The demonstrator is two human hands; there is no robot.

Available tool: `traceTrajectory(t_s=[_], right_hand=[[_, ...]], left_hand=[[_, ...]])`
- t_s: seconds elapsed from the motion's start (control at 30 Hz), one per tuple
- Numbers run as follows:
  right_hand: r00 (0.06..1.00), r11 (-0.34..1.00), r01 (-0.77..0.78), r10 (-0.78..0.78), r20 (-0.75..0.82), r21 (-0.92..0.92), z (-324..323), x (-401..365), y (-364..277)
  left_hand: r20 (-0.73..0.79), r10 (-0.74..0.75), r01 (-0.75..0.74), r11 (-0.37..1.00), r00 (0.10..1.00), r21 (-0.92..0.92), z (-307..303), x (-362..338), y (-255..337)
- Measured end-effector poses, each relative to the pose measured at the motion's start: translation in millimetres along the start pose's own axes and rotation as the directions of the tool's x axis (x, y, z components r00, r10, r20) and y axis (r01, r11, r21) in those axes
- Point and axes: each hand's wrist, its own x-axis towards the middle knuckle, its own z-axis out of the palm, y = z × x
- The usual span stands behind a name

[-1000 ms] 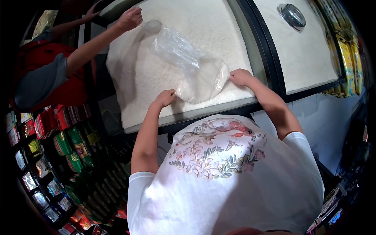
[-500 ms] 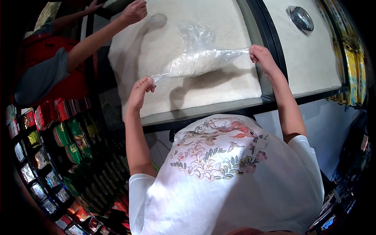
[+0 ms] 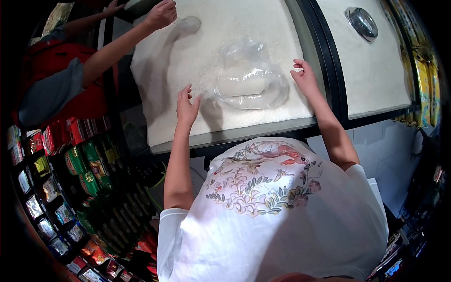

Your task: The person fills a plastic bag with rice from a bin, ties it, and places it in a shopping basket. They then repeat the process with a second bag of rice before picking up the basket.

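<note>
A clear plastic bag (image 3: 249,84) with white grains inside rests on the bed of white rice (image 3: 202,56) in a black-edged bin. To its left, my left hand (image 3: 188,105) is raised above the rice with thumb and fingers apart, holding nothing. My right hand (image 3: 305,77) hovers just beyond the bag's right side, fingers spread and bent, and it too is free of the bag.
At the upper left, another person's hand (image 3: 161,15) holds a scoop (image 3: 189,24) over the rice. A shiny metal bowl (image 3: 361,24) lies in the neighbouring bin, past a black divider (image 3: 329,56). Shelves of green packets (image 3: 96,169) stand at the left, yellow packets (image 3: 423,89) at the right.
Both my hands have let go of the bag's stretched corners and opened. The bag has dropped onto the rice and gone slack. My left hand has shifted right, towards the bag.
</note>
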Motion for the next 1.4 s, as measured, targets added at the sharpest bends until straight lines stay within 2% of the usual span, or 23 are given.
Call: traceTrajectory(t_s=[0.07,0.1,0.13,0.17,0.2,0.23,0.27,0.33,0.4,0.47,0.5,0.53,0.57,0.63,0.73,0.77,0.83,0.93,1.07,1.13,1.23,1.33,1.4], right_hand=[[0.976,0.957,0.217,-0.217,0.023,-0.194,2.9,-6.7,-24.3],[0.975,0.956,0.219,-0.219,0.021,-0.194,5.6,-10.6,-32.7],[0.897,0.848,0.442,-0.425,0.124,-0.293,8.1,-14.6,-39.7],[0.767,0.679,0.64,-0.593,0.246,-0.36,10.2,-19.2,-44.5],[0.763,0.675,0.645,-0.597,0.248,-0.358,13.8,-25.3,-46.4],[0.692,0.597,0.722,-0.616,0.375,-0.35,18.9,-31.7,-45.6],[0.61,0.517,0.79,-0.619,0.495,-0.329,23.6,-35.4,-42.6],[0.611,0.458,0.791,-0.601,0.515,-0.405,30.3,-32.8,-22.2],[0.622,0.394,0.78,-0.578,0.528,-0.487,25.9,-22.9,-15.0],[0.753,0.442,0.658,-0.362,0.55,-0.609,18.7,-13.8,-10.0],[0.754,0.443,0.656,-0.36,0.549,-0.611,14.9,-13.7,-8.6],[0.78,0.523,0.625,-0.382,0.496,-0.58,11.8,-13.4,-8.0],[0.805,0.6,0.591,-0.398,0.44,-0.54,10.1,-13.2,-9.2],[0.823,0.619,0.568,-0.423,0.379,-0.542,5.5,-9.0,-18.8],[0.843,0.655,0.529,-0.477,0.248,-0.539,-3.2,-3.0,-29.3],[0.844,0.673,0.512,-0.509,0.169,-0.534,-6.4,-1.0,-33.3],[0.841,0.69,0.505,-0.528,0.117,-0.518,-17.4,2.4,-47.4],[0.847,0.745,0.442,-0.53,-0.042,-0.499,-30.1,6.8,-59.3],[0.923,0.803,0.35,-0.384,0.029,-0.482,-26.6,13.3,-33.0],[0.924,0.796,0.343,-0.381,0.026,-0.499,-25.2,7.2,-33.7],[0.937,0.805,0.312,-0.348,0.025,-0.504,-23.7,-2.4,-33.6],[0.931,0.812,0.349,-0.357,0.075,-0.468,-19.4,-16.7,-43.0],[0.866,0.749,0.49,-0.475,0.155,-0.445,-8.8,-21.5,-46.8]], left_hand=[[0.034,0.246,-0.246,0.937,0.969,0.249,11.5,-6.3,3.9],[0.032,0.248,-0.248,0.936,0.968,0.249,15.4,-6.5,10.0],[0.117,0.342,-0.362,0.878,0.932,0.313,18.6,-5.8,16.7],[0.205,0.423,-0.47,0.804,0.883,0.365,22.0,-5.4,21.9],[0.225,0.481,-0.531,0.767,0.847,0.36,28.4,-4.4,19.6],[0.219,0.481,-0.529,0.768,0.849,0.362,32.6,-3.4,18.9],[0.292,0.483,-0.564,0.706,0.825,0.428,35.7,-2.4,18.1],[0.367,0.479,-0.603,0.633,0.797,0.485,40.6,1.6,11.7],[0.359,0.391,-0.53,0.59,0.848,0.609,43.9,8.7,2.4],[0.341,0.399,-0.523,0.6,0.851,0.605,43.6,13.9,-3.9],[0.319,0.398,-0.508,0.611,0.86,0.606,43.3,14.6,-4.4],[0.32,0.398,-0.509,0.611,0.86,0.607,43.8,14.0,-5.0],[0.265,0.442,-0.509,0.644,0.857,0.57,40.2,12.2,1.5],[0.21,0.479,-0.51,0.675,0.853,0.532,28.7,12.4,15.6],[0.009,0.603,-0.546,0.715,0.798,0.437,2.1,13.1,48.5],[0.009,0.598,-0.54,0.718,0.802,0.439,-6.5,14.1,59.1],[-0.137,0.641,-0.537,0.725,0.755,0.431,-20.8,17.6,75.0],[-0.231,0.64,-0.518,0.745,0.733,0.42,-31.9,17.4,92.9],[-0.197,0.588,-0.493,0.784,0.785,0.377,-17.1,28.1,81.6],[-0.128,0.521,-0.46,0.826,0.844,0.327,-7.4,36.6,61.4],[-0.103,0.499,-0.437,0.827,0.86,0.353,1.8,27.8,57.6],[-0.051,0.403,-0.367,0.872,0.914,0.323,4.7,24.6,45.9],[-0.031,0.349,-0.323,0.893,0.937,0.313,4.8,26.0,45.2]])
